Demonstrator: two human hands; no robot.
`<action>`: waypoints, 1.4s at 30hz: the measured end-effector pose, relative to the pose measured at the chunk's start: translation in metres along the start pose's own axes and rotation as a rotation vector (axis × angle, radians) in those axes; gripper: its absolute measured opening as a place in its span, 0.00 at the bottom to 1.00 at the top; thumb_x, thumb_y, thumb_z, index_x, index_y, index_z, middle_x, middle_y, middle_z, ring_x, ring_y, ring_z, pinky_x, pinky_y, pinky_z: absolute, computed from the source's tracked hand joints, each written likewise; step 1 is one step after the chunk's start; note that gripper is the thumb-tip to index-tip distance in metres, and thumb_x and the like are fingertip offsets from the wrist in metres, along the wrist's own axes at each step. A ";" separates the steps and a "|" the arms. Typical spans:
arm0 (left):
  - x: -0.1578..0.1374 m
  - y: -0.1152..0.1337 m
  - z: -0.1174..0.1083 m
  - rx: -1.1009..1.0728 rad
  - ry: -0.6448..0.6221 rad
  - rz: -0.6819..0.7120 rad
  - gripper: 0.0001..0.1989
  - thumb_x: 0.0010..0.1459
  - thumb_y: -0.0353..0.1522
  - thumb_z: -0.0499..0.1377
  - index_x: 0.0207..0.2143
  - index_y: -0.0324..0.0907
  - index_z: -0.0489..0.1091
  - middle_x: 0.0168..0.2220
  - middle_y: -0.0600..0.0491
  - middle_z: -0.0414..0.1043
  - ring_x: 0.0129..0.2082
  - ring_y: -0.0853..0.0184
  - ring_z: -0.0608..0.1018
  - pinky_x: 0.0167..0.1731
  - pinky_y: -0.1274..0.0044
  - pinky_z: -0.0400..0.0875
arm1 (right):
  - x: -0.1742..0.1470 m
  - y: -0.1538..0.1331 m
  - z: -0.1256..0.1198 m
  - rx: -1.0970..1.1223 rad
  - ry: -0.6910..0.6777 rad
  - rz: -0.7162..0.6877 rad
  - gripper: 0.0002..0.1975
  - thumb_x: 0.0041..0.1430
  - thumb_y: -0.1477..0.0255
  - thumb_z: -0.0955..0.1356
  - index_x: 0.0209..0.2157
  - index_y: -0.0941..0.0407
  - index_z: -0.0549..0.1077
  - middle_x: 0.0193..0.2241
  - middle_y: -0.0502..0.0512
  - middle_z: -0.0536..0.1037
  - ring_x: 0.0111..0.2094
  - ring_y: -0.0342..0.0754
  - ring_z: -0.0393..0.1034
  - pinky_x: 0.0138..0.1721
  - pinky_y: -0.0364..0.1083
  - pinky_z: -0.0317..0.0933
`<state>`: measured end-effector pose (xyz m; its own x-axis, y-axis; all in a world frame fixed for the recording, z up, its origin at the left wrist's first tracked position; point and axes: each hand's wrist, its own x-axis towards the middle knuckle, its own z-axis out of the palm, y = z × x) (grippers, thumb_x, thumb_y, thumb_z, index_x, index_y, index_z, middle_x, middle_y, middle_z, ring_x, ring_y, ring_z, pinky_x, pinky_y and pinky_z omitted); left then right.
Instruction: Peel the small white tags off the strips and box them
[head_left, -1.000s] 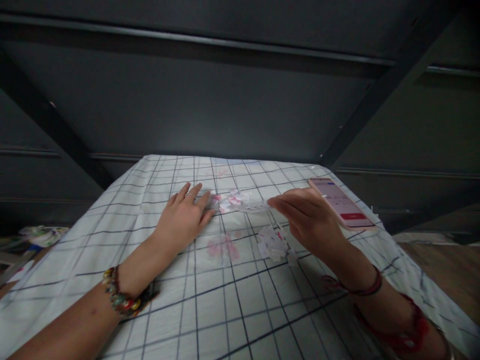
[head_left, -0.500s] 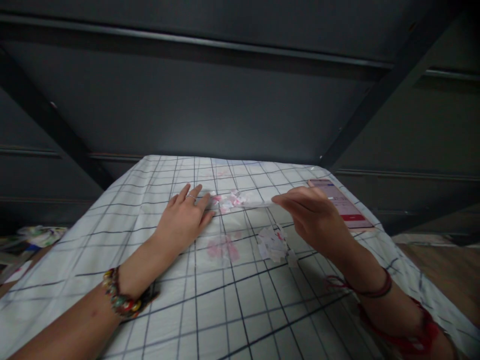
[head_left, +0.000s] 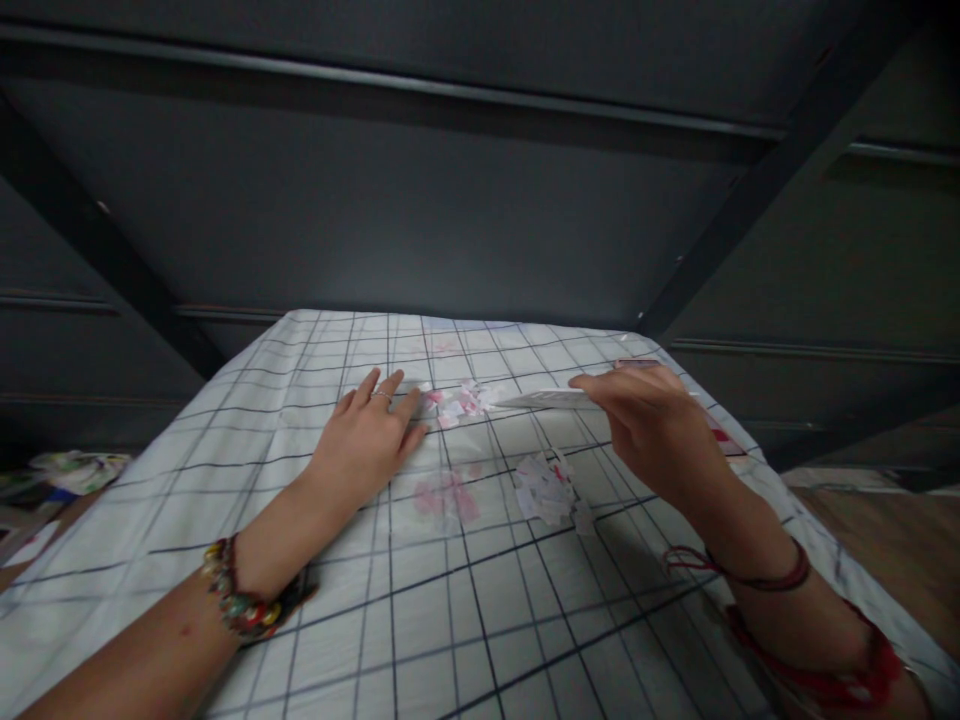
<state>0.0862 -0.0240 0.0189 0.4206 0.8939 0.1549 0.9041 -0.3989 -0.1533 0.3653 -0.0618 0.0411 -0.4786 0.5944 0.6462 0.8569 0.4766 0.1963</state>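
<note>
My left hand [head_left: 366, 430] lies flat on the checked cloth with its fingers spread. Its fingertips rest beside, perhaps touching, a small heap of white and pink paper scraps [head_left: 457, 402]. From the right, my right hand [head_left: 645, 415] pinches a thin, flat whitish strip [head_left: 540, 399] with faint marks along it; its kind I cannot make out. The strip's far end reaches the right side of that heap. Nearer to me, between my forearms, lie a pinkish, clear-looking sheet [head_left: 446, 497] and a second heap of white scraps [head_left: 547, 490].
A white cloth with dark grid lines [head_left: 420, 610] covers the surface. A phone [head_left: 726, 440] lies on the right, partly behind my right hand. A dark panelled wall [head_left: 420, 200] stands close behind the far edge. Crumpled items [head_left: 79, 472] sit low on the left.
My right hand has moved a little to the right and now covers more of the phone. More of the strip's face shows, as if it has tilted. My left hand stays put.
</note>
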 end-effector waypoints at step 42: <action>0.001 -0.001 0.001 0.018 0.003 0.004 0.21 0.64 0.35 0.53 0.58 0.36 0.66 0.62 0.37 0.60 0.63 0.44 0.60 0.56 0.58 0.62 | 0.008 -0.018 -0.017 0.060 0.089 -0.109 0.17 0.54 0.88 0.58 0.34 0.56 0.73 0.26 0.51 0.77 0.26 0.45 0.67 0.27 0.47 0.57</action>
<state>0.0857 -0.0229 0.0181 0.4243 0.8918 0.1570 0.9009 -0.3984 -0.1720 0.3492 -0.0764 0.0557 -0.5472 0.4787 0.6865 0.7864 0.5749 0.2260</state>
